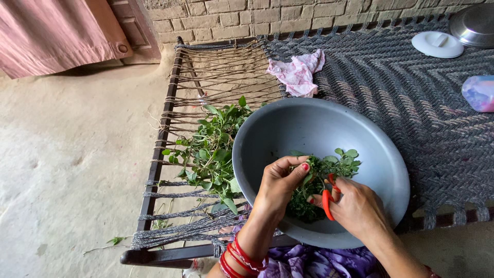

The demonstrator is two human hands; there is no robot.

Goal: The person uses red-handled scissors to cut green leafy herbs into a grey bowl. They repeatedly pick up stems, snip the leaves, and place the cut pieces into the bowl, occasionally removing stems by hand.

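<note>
Left hand (280, 181): over the bowl's near side, fingers pinched on a bunch of leafy greens (319, 177).
Right hand (355, 206): at 3 o'clock of the left hand, fingers closed through the orange handles of scissors (327, 201); blades buried in the leaves, cannot be made out.
Greens: held above a heap of cut leaves in the grey bowl (360, 139).
Bowl: wide, round, resting on the woven rope bed (411, 103), near its front rail.
Uncut stems (213, 149): loose pile at 9 o'clock of the bowl, on the bed's open lacing.
Cloth (299, 72): pink and white, crumpled, at 12 o'clock of the bowl.
Lid (437, 44): white, round, at 1 o'clock, far edge of the bed.
Steel dish (474, 24): beside the lid, cut off by the top right corner.
Container (479, 92): pale blue and pink, at 3 o'clock, cut off by the right edge; kind unclear.
Bangles (239, 260): red, on the left wrist.
</note>
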